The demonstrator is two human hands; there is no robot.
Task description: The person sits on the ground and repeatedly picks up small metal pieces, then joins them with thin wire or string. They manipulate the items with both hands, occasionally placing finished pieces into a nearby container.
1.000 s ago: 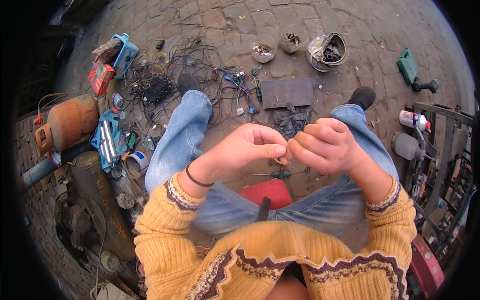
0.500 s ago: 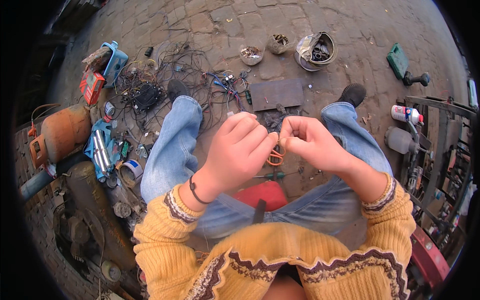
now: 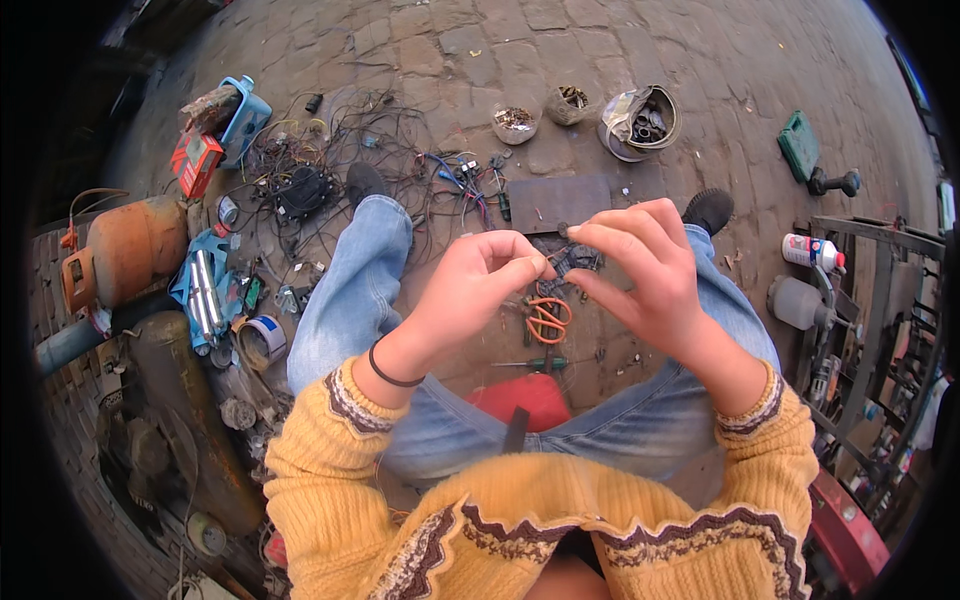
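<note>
My left hand (image 3: 470, 295) is raised over my lap, thumb and forefinger pinched on something too small to make out. My right hand (image 3: 650, 275) hovers a little to its right, fingers curled, the tips a short gap from the left fingertips. Whether it holds anything is unclear. On the paving below the hands lie a dark pile of small parts (image 3: 572, 262), orange-handled pliers (image 3: 547, 320) and a green-handled screwdriver (image 3: 530, 363). I sit on a red stool (image 3: 520, 400) in blue jeans and a yellow knitted sweater.
A tangle of wires (image 3: 330, 170) and a grey plate (image 3: 558, 203) lie ahead. Small bowls of parts (image 3: 515, 120) and a larger one (image 3: 640, 120) stand farther off. An orange gas cylinder (image 3: 125, 250) and blue tool case (image 3: 205, 285) are left; a spray can (image 3: 812, 250) and metal frame (image 3: 880, 290) are right.
My hands, joined fingertip to fingertip a second ago, have drawn slightly apart. The view has tilted, so the ground in front shows more.
</note>
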